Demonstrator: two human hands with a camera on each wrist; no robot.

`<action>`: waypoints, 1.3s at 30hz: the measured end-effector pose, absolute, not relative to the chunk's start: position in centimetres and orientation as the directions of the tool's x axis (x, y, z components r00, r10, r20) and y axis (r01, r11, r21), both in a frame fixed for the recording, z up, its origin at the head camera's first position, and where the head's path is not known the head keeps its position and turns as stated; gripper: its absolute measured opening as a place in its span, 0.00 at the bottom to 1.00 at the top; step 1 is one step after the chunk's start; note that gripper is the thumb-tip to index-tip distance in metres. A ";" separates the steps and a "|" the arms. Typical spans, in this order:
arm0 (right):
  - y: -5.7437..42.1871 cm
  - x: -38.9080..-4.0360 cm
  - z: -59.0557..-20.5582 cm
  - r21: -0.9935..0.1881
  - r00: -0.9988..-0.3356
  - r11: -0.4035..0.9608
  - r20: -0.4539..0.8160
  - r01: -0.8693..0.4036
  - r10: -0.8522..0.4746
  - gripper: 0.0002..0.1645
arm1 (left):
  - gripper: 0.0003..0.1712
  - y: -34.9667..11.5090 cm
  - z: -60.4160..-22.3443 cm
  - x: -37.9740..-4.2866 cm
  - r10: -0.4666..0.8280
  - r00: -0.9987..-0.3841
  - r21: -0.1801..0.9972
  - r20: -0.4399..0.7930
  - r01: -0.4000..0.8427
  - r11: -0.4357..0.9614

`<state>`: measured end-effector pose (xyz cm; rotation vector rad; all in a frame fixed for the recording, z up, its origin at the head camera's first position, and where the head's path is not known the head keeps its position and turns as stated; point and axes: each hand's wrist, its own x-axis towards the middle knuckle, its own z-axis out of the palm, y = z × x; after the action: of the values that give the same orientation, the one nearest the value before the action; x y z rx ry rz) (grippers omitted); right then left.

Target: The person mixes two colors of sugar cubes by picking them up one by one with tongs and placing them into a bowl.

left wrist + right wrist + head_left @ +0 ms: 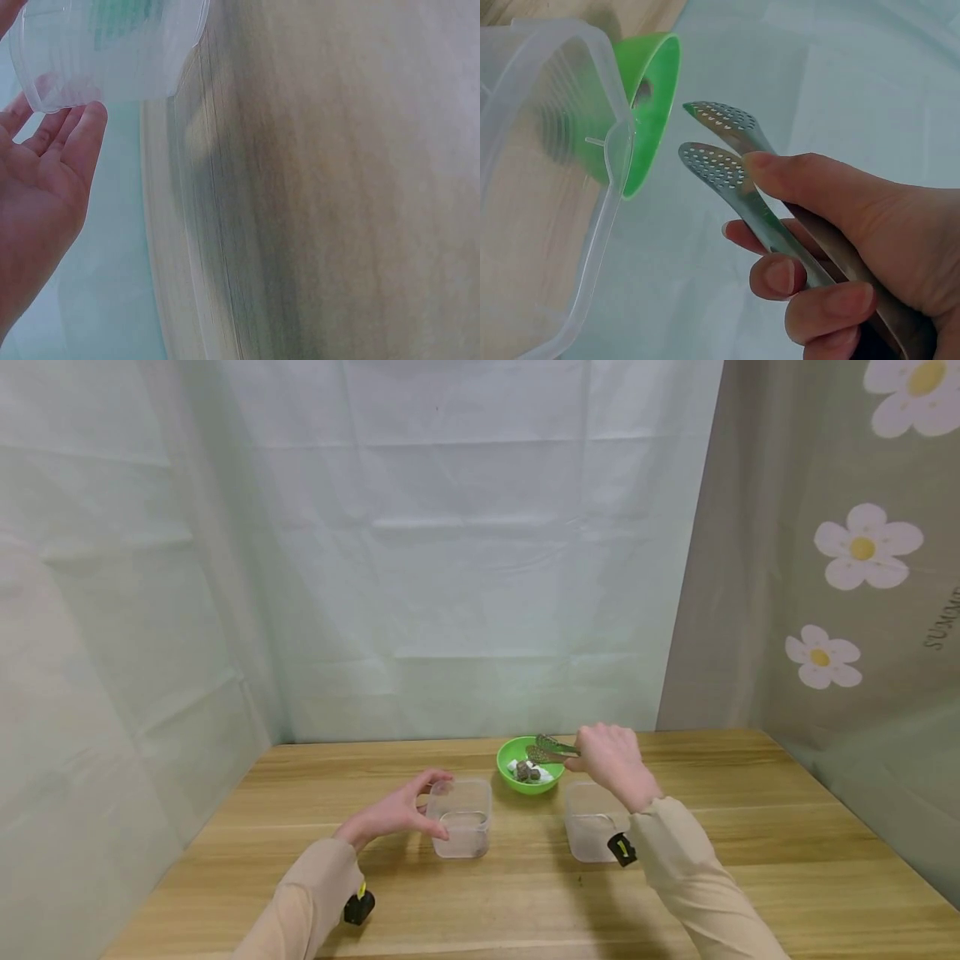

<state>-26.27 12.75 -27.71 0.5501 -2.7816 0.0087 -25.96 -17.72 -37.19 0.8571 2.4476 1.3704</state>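
My left hand [393, 816] holds the left side of a clear plastic container [465, 841], thumb at the front and fingers behind. In the left wrist view, fingertips lie against the wall of that container [142, 79]. My right hand [611, 758] grips metal tongs [714, 166] with perforated heads, which stand apart with nothing between them. Those heads hover over the right part of a green bowl [529, 787]. Inside the bowl are brown lumps [523, 771] and white pieces, too small to identify.
A second clear container [585, 842] stands on the right, below my right forearm. The bowl sits behind and between both containers on the wooden table [487, 910]. Pale curtains [465, 568] hang along the table's back and sides.
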 end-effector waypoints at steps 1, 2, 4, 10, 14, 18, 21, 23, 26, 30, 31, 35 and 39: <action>12.8 -26.3 -27.7 0.056 -0.880 0.928 0.300 -0.369 -0.368 0.22 | 0.42 -17.7 -37.1 -25.9 0.577 -0.811 0.834 0.094 0.381 0.400; 12.8 -26.3 -27.7 0.055 -0.880 0.929 0.302 -0.367 -0.366 0.22 | 0.42 -17.6 -36.9 -25.7 0.577 -0.811 0.835 0.094 0.380 0.398; 12.7 -26.2 -27.7 0.049 -0.882 0.930 0.302 -0.365 -0.362 0.22 | 0.41 -17.5 -36.4 -25.4 0.581 -0.808 0.838 0.098 0.382 0.389; 12.6 -26.0 -28.0 0.012 -0.875 0.920 0.301 -0.393 -0.378 0.20 | 0.38 -17.1 -35.6 -24.7 0.598 -0.793 0.842 0.115 0.397 0.365; 12.1 -25.7 -28.0 0.000 -0.852 0.903 0.331 -0.429 -0.405 0.19 | 0.38 -17.1 -35.5 -24.5 0.587 -0.803 0.840 0.104 0.387 0.380; 11.2 -25.2 -27.9 -0.001 -0.818 0.876 0.357 -0.483 -0.450 0.18 | 0.39 -17.4 -36.1 -25.0 0.595 -0.794 0.819 0.121 0.419 0.392; 10.5 -24.7 -27.8 0.027 -0.790 0.857 0.373 -0.515 -0.487 0.18 | 0.40 -17.6 -36.9 -25.7 0.603 -0.785 0.810 0.139 0.441 0.387; 10.0 -24.5 -27.7 0.053 -0.773 0.847 0.383 -0.528 -0.506 0.17 | 0.41 -17.7 -37.3 -26.0 0.607 -0.781 0.804 0.147 0.452 0.386; 9.4 -24.1 -27.7 0.074 -0.753 0.830 0.383 -0.552 -0.535 0.16 | 0.41 -17.8 -37.6 -26.3 0.611 -0.779 0.801 0.145 0.455 0.389; 8.6 -23.7 -27.8 0.079 -0.735 0.798 0.346 -0.597 -0.584 0.21 | 0.40 -17.7 -37.3 -26.1 0.606 -0.783 0.796 0.139 0.452 0.402; 8.5 -23.6 -27.8 0.080 -0.731 0.790 0.332 -0.608 -0.596 0.23 | 0.40 -17.6 -37.0 -25.8 0.599 -0.790 0.801 0.131 0.440 0.405; 8.0 -23.4 -28.1 0.061 -0.722 0.764 0.287 -0.642 -0.630 0.23 | 0.39 -17.1 -35.9 -25.0 0.589 -0.801 0.812 0.109 0.414 0.412; 7.8 -23.2 -28.1 0.074 -0.710 0.752 0.281 -0.655 -0.646 0.22 | 0.40 -17.1 -36.4 -25.6 0.574 -0.813 0.809 0.096 0.399 0.431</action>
<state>-23.20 7.75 -28.12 1.0124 -2.6618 0.0443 -25.62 -17.15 -36.40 0.8574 2.4875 1.3266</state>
